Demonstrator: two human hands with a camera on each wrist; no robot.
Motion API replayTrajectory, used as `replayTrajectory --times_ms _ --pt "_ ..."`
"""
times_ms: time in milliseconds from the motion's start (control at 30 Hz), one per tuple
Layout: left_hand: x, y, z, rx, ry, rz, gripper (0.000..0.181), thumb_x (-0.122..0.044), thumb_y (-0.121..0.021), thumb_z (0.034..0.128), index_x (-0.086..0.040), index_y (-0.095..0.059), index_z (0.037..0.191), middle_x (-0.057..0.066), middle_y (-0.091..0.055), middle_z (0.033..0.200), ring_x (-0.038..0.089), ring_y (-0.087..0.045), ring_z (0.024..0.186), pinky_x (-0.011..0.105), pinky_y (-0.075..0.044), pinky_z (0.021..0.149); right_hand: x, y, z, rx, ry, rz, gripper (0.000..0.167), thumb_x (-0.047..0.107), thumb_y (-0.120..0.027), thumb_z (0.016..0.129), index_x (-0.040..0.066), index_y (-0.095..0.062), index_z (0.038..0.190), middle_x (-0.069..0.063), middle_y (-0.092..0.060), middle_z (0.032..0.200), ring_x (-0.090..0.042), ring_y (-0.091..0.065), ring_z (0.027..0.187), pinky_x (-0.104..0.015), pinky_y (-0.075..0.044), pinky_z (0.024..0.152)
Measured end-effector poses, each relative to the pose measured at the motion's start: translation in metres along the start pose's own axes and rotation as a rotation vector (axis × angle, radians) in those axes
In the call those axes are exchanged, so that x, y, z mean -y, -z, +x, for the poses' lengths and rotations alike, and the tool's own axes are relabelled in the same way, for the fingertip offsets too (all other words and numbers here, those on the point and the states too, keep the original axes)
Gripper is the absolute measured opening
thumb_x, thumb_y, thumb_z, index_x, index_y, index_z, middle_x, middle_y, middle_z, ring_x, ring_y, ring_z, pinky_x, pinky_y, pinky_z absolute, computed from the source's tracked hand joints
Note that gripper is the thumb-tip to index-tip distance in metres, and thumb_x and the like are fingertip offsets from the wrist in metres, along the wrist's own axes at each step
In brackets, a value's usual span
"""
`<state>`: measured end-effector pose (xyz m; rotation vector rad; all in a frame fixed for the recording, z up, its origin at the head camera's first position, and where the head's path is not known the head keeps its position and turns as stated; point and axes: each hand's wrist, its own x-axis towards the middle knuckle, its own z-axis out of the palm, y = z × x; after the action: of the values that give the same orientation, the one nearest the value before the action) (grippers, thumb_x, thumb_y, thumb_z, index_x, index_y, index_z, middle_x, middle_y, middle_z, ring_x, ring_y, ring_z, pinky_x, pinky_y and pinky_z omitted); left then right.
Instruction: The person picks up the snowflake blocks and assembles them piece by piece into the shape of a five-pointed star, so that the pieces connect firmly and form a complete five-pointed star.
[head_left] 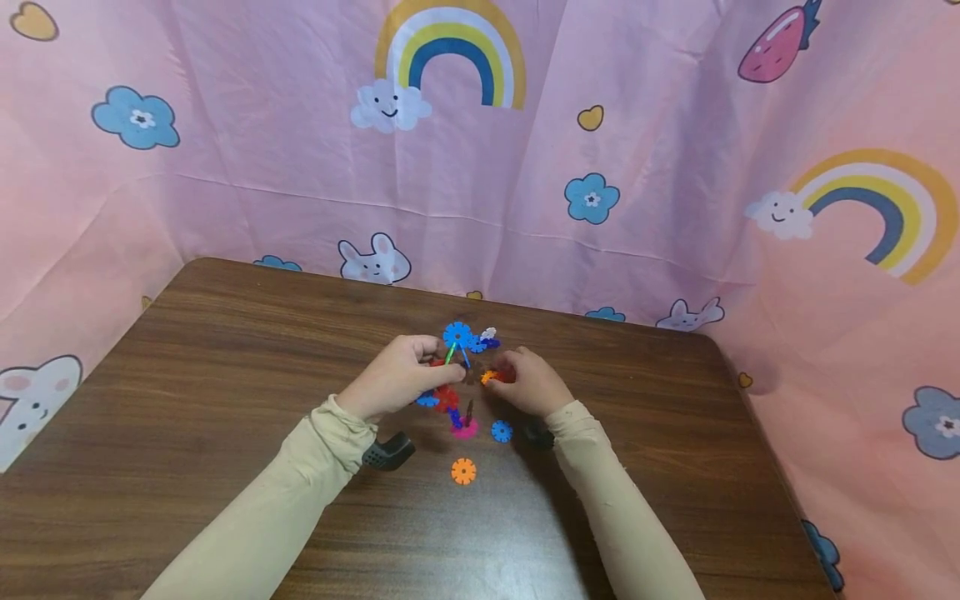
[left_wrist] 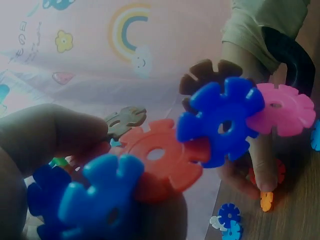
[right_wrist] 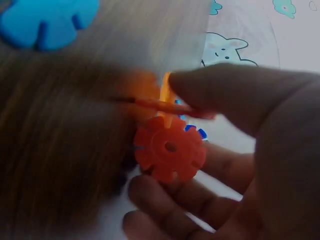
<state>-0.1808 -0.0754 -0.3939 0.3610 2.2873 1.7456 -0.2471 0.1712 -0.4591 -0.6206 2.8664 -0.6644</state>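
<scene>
My left hand (head_left: 405, 372) grips a linked chain of notched plastic discs above the table. In the left wrist view the chain shows a light blue disc (left_wrist: 95, 192), a red disc (left_wrist: 186, 172), a dark blue disc (left_wrist: 210, 117), a pink disc (left_wrist: 292, 111) and a brown disc behind. To its right, my right hand (head_left: 534, 383) pinches a small group of discs. The right wrist view shows there a red disc (right_wrist: 156, 159) joined to an orange disc (right_wrist: 166, 95), with thumb and fingers around them.
On the wooden table (head_left: 300, 333) lie a loose orange disc (head_left: 463, 472) and a blue disc (head_left: 502, 431), nearer the camera than the hands. Beyond the hands are a white disc (head_left: 489, 333) and dark blue pieces. A patterned pink curtain (head_left: 480, 167) hangs behind the table.
</scene>
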Motion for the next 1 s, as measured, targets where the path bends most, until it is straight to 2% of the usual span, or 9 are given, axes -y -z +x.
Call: replayTrajectory --times_ms 133,267,333,433,500,600,733,833,1000 --pt "-0.001 -0.001 0.0 -0.005 0.01 -0.006 0.02 -0.021 -0.075 0.0948 -0.003 -0.071 0.101 0.003 -0.069 0.08 0.015 -0.058 0.068 0.025 -0.049 0.06 0.002 0.002 -0.006 -0.018 -0.091 -0.036 0.032 0.038 -0.075 0.094 0.01 -0.074 0.11 -0.003 -0.07 0.096 -0.019 -0.062 0.083 -0.039 -0.057 0.078" --pt "0.0 -0.002 0.001 0.008 0.008 -0.027 0.023 -0.02 -0.075 0.0952 0.0 -0.07 0.104 0.003 -0.069 0.081 0.014 -0.059 0.069 0.025 -0.051 0.061 0.007 0.006 -0.016 -0.012 -0.186 0.012 0.045 0.05 -0.066 0.098 0.008 -0.074 0.108 -0.003 -0.074 0.093 -0.018 -0.065 0.078 -0.04 -0.059 0.076" --pt "0.0 -0.002 0.002 0.01 0.005 -0.029 0.025 -0.021 -0.075 0.0954 0.001 -0.07 0.106 0.003 -0.07 0.082 0.015 -0.06 0.07 0.026 -0.052 0.062 0.009 0.008 -0.021 -0.01 -0.225 0.034 0.05 0.055 -0.06 0.1 0.008 -0.074 0.102 -0.004 -0.073 0.089 -0.019 -0.064 0.076 -0.039 -0.058 0.073" --pt "-0.002 -0.001 0.001 0.009 0.004 -0.015 0.027 -0.022 -0.074 0.096 0.001 -0.069 0.108 0.004 -0.07 0.083 0.016 -0.06 0.071 0.027 -0.051 0.062 0.008 0.01 -0.024 -0.025 -0.261 0.069 0.049 0.053 -0.056 0.103 0.007 -0.072 0.1 -0.005 -0.07 0.087 -0.02 -0.063 0.075 -0.04 -0.056 0.072" --pt "-0.002 -0.001 0.001 0.005 0.012 -0.003 0.028 -0.024 -0.074 0.0963 0.001 -0.069 0.109 0.005 -0.07 0.085 0.016 -0.06 0.071 0.028 -0.051 0.063 0.005 0.01 -0.024 -0.042 -0.259 0.098 0.042 0.047 -0.058 0.103 0.007 -0.07 0.103 -0.007 -0.07 0.09 -0.023 -0.064 0.079 -0.042 -0.056 0.074" --pt "-0.002 -0.001 0.0 -0.001 0.031 0.0 0.029 -0.024 -0.073 0.0965 -0.001 -0.069 0.112 0.006 -0.072 0.088 0.017 -0.062 0.074 0.029 -0.052 0.065 -0.002 0.008 -0.02 -0.032 -0.226 0.152 0.04 0.04 -0.062 0.102 0.007 -0.066 0.124 -0.009 -0.072 0.102 -0.023 -0.067 0.088 -0.045 -0.057 0.081" --pt "-0.002 -0.001 -0.001 0.005 0.036 -0.019 0.026 -0.023 -0.074 0.0966 -0.003 -0.069 0.111 0.006 -0.072 0.088 0.017 -0.062 0.074 0.029 -0.053 0.067 -0.006 0.002 -0.018 0.056 -0.18 0.205 0.046 0.038 -0.065 0.101 0.01 -0.06 0.137 -0.004 -0.068 0.094 -0.019 -0.061 0.079 -0.037 -0.053 0.07" --pt "-0.001 -0.002 -0.001 0.015 0.022 -0.04 0.021 -0.021 -0.075 0.0958 -0.003 -0.067 0.104 0.005 -0.07 0.084 0.017 -0.06 0.072 0.028 -0.051 0.065 -0.005 -0.001 -0.018 0.075 -0.148 0.209 0.039 0.035 -0.068 0.1 0.01 -0.063 0.129 -0.002 -0.063 0.087 -0.017 -0.055 0.073 -0.031 -0.047 0.063" --pt "-0.002 -0.002 0.0 0.019 0.007 -0.053 0.021 -0.021 -0.077 0.0937 -0.004 -0.066 0.099 0.003 -0.068 0.08 0.018 -0.059 0.071 0.026 -0.051 0.063 0.0 -0.001 -0.021 0.052 -0.151 0.225 0.018 0.027 -0.07 0.098 0.01 -0.067 0.103 -0.001 -0.063 0.085 -0.017 -0.053 0.074 -0.031 -0.045 0.065"
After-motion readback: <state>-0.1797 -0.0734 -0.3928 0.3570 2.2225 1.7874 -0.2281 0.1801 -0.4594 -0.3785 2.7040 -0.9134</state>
